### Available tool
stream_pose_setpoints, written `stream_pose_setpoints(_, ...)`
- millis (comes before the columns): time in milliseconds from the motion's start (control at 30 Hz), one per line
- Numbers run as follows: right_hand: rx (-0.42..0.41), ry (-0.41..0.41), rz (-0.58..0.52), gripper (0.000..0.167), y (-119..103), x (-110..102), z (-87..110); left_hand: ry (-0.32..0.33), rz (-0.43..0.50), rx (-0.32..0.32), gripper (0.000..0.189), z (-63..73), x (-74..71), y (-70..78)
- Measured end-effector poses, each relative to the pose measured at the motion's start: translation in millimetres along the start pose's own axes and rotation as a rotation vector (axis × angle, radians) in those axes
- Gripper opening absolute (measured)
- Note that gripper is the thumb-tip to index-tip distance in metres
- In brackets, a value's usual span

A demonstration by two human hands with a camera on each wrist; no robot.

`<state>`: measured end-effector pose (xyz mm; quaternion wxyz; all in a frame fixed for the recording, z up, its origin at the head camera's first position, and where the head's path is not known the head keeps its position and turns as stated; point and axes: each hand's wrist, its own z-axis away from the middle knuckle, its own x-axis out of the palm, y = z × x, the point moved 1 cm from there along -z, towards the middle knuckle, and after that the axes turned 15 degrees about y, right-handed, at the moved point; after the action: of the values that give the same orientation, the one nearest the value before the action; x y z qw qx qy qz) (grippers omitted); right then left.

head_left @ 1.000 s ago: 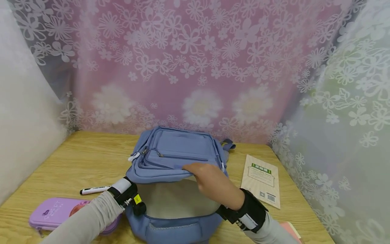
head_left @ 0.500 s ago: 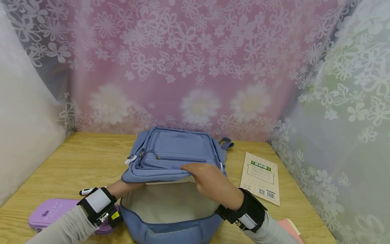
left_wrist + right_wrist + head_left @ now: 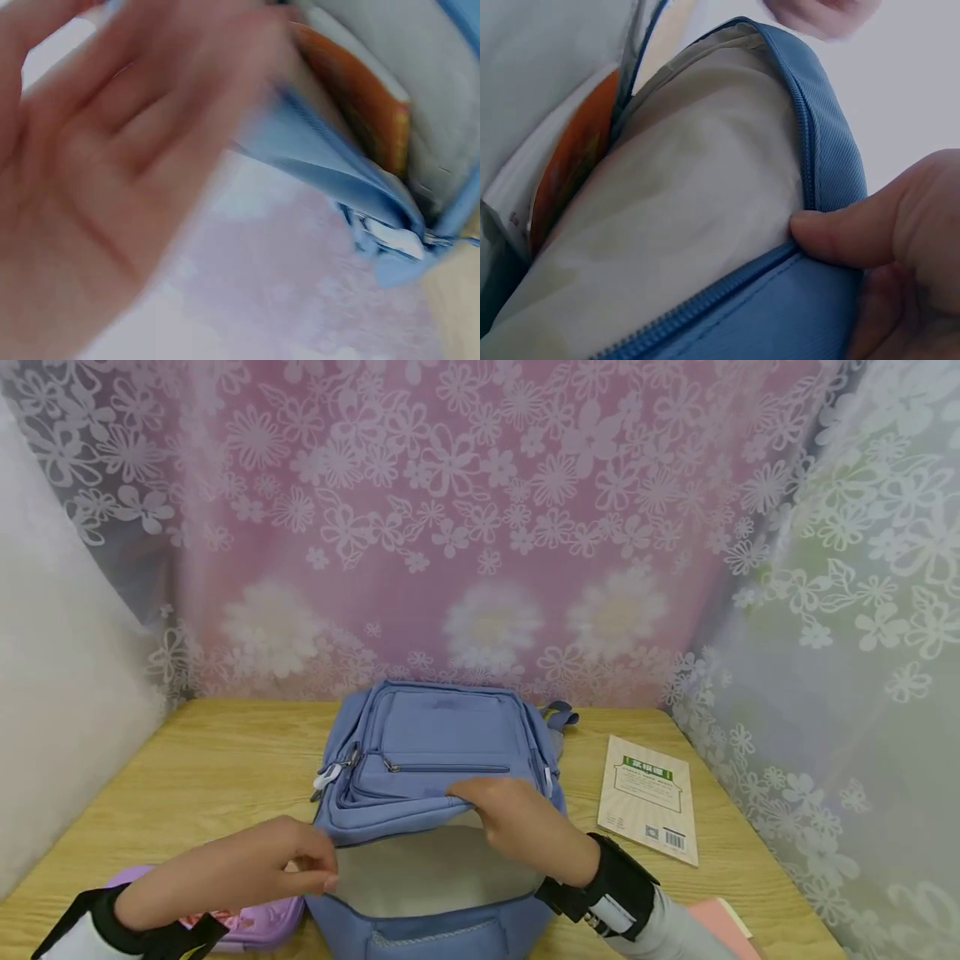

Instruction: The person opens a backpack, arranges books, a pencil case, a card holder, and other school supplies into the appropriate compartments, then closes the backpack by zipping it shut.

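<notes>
A blue backpack (image 3: 450, 727) lies on the table, its main compartment gaping toward me with pale lining showing. My right hand (image 3: 525, 827) pinches the zippered edge of its front panel and holds it up; in the right wrist view the thumb (image 3: 840, 232) presses on the lining side. Just left of the opening is my left hand (image 3: 247, 868), fingers loosely bent with nothing between them. That hand (image 3: 127, 165) is blurred in the left wrist view. Inside the bag stands a thin orange-covered book (image 3: 577, 150), partly hidden by the lining.
A purple pencil case (image 3: 262, 922) sits at the left, partly behind my left forearm. To the right lies a beige booklet (image 3: 648, 802) with a green label, and nearer me a pink notebook (image 3: 723, 927). Patterned curtains (image 3: 480, 527) enclose the wooden table (image 3: 240, 735).
My left hand has come out of the backpack and moved left, now in full view. The marker has become hidden behind the left arm. My right hand keeps its pinch on the edge.
</notes>
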<state>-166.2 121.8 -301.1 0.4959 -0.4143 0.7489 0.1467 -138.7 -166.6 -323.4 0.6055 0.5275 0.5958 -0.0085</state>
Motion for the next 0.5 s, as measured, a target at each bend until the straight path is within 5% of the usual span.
stream_pose_setpoints(67, 0.010, -0.007, -0.004, 0.029, 1, 1, 3.3, 0.184, -0.130, 0.135, 0.011, -6.4, 3.7, 11.3)
stream_pose_setpoints(133, 0.020, -0.009, -0.006, 0.029, 1, 1, 5.8, 0.350, -0.314, 0.213, 0.030, -15.6, 11.0, 17.3)
stream_pose_setpoints(200, 0.022, -0.013, -0.010, 0.029, 1, 1, 7.3, 0.437, -0.478, 0.255, 0.054, -25.0, 20.0, 17.7)
stream_pose_setpoints(333, 0.021, -0.041, -0.014, 0.030, -1, 2, 8.7, 0.436, -0.604, 0.290, 0.075, -41.5, 40.0, 8.1)
stream_pose_setpoints(500, 0.039, -0.046, -0.013, 0.029, -2, 3, 11.7, 0.427, -0.589, 0.228, 0.066, -51.4, 57.1, 2.0)
